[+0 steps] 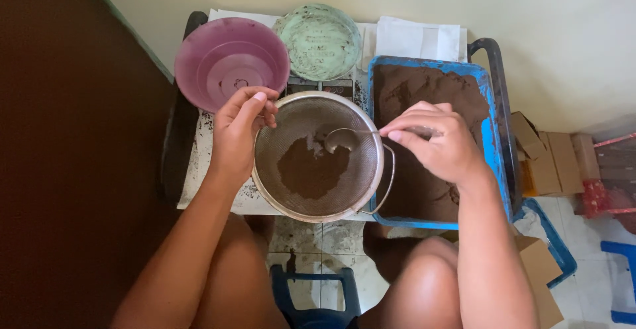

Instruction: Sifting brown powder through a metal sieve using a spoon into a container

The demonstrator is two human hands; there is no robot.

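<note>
Sieve [317, 157], round, on worktop [218, 190], brown powder [311, 170] heaped mid-mesh. My left hand [237, 137] fingers pinch its rim; my right hand [437, 140] fingers pinch a spoon [341, 138] over the mesh. Risk: a jolted rim could scatter powder beside the blue tray [493, 137].

Soft, even daylight, brightest on the pale wall at upper right — left side dim, focus sharp, shadows faint
</note>
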